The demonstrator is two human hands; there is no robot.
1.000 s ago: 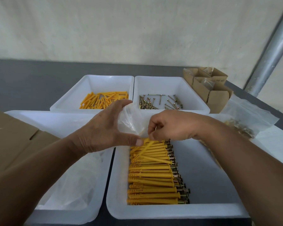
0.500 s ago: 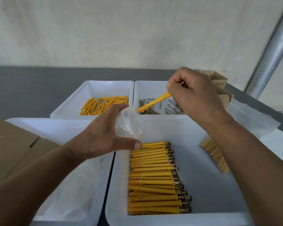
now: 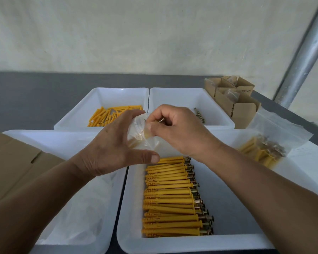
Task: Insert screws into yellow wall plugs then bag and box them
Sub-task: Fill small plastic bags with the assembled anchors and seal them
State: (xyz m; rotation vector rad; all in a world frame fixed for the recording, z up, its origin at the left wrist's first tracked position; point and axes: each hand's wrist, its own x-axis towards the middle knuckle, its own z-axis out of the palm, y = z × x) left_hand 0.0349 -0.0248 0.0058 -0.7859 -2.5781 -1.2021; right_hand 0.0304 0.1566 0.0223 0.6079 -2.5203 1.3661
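While the left hand (image 3: pixel 114 143) grips a small clear bag (image 3: pixel 136 125) between thumb and curled fingers, mouth held up over the trays, the right hand (image 3: pixel 178 129) pinches a fitted plug (image 3: pixel 146 133) at the bag's mouth. The yellow tip shows through the plastic, and a screw head shows at the fingertips. Directly below, the near right tray (image 3: pixel 191 242) holds a row of assembled plugs (image 3: pixel 173 195) lying side by side, screw heads to the right. The near left tray (image 3: pixel 44 132) holds clear bags (image 3: pixel 77 208), limp and piled. The far left tray (image 3: pixel 99 92) holds loose plugs (image 3: pixel 114 114). The far right tray (image 3: pixel 191 90) holds a few screws (image 3: pixel 199 114), mostly hidden behind the right hand. A filled bag (image 3: pixel 261 151) of plugs lies at the right, just beside the near right tray. Open cardboard boxes (image 3: pixel 235 99) stand behind it, near the table's (image 3: pixel 35 96) back corner. Flat cardboard (image 3: pixel 11 162) lies at the left edge, beside the near left tray.
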